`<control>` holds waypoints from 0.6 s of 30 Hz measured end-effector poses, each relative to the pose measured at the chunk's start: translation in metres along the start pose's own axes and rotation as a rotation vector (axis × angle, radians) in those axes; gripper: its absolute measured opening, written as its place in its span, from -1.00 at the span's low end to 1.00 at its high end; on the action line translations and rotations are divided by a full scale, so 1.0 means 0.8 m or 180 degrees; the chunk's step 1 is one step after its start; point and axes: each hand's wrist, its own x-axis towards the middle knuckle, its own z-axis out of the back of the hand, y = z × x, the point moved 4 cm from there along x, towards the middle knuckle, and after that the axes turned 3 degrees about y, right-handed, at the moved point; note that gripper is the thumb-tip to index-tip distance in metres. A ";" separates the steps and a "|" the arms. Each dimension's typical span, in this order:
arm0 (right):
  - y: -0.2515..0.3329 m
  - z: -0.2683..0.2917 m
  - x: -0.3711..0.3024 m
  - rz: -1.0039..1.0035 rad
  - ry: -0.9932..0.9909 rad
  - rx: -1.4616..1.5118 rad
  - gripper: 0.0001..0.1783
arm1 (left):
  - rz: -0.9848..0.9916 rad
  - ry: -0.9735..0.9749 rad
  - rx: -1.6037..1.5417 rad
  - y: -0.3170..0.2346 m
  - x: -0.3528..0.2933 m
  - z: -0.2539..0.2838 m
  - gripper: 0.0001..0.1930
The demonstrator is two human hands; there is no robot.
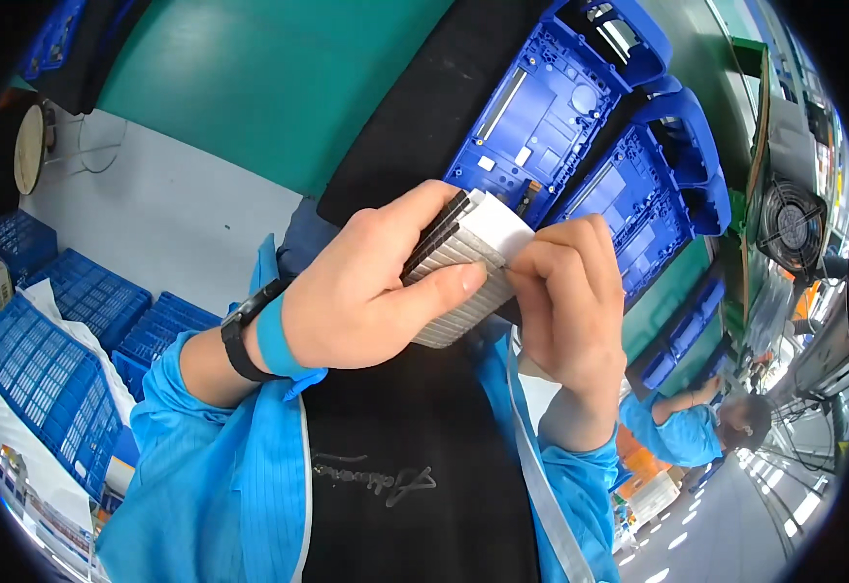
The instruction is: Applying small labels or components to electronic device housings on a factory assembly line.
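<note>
My left hand (366,282) is closed round a thick stack of sheets with grey strips (463,262), thumb lying across the ridged front. Black edges show at the stack's left side, and a bare white backing (497,225) at its upper end. My right hand (570,287) pinches at the right edge of the stack, fingertips against it; what lies between them is hidden. Just beyond my hands lies a blue plastic housing (541,121) with its inside facing up. A second blue housing (628,199) is to its right.
A black mat (405,126) lies under the housings, over a green work surface (269,78). Blue crates (46,379) stand at the left. A round fan (794,223) is at the far right. Another person in a blue sleeve (682,428) works at the right.
</note>
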 end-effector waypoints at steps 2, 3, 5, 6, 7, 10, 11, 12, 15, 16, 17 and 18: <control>0.001 0.003 0.000 -0.0024 -0.0022 0.0250 -0.77 | -0.0133 -0.0480 -0.0024 -0.001 -0.004 0.018 -0.67; 0.000 0.006 0.002 -0.0058 -0.0049 0.0498 -0.78 | -0.0142 -0.0900 -0.0419 -0.005 -0.005 0.028 -0.68; -0.006 0.013 0.009 -0.0055 -0.0001 0.0462 -0.81 | -0.0277 -0.1347 -0.0251 -0.023 -0.009 0.057 -0.66; -0.015 0.013 0.015 -0.0112 -0.0085 0.0298 -0.84 | -0.0358 -0.1473 -0.0181 -0.027 -0.011 0.071 -0.64; -0.021 0.012 0.022 -0.0129 -0.0142 0.0182 -0.86 | -0.0422 -0.1661 -0.0091 -0.030 -0.020 0.085 -0.61; -0.029 0.000 0.044 -0.0173 -0.0015 0.0060 -0.92 | -0.0456 -0.1814 0.0151 -0.022 -0.037 0.111 -0.56; -0.030 -0.005 0.050 -0.0177 0.0040 0.0025 -0.93 | -0.0417 -0.1861 0.0175 -0.019 -0.041 0.114 -0.55; -0.032 -0.008 0.055 -0.0128 0.0155 -0.0065 -0.95 | -0.0417 -0.1883 0.0170 -0.016 -0.043 0.115 -0.55; -0.032 -0.009 0.066 -0.0178 0.0403 -0.0187 -0.97 | -0.0450 -0.1847 0.0049 -0.010 -0.049 0.114 -0.56; -0.031 -0.007 0.066 -0.0249 0.0498 -0.0205 -0.98 | -0.0424 -0.1829 -0.0032 -0.009 -0.049 0.113 -0.56; -0.031 -0.006 0.068 -0.0239 0.0517 -0.0204 -0.98 | -0.0397 -0.1810 -0.0115 -0.007 -0.050 0.112 -0.57; -0.030 -0.006 0.070 -0.0207 0.0586 -0.0252 -0.98 | -0.0392 -0.1827 -0.0127 -0.007 -0.051 0.112 -0.57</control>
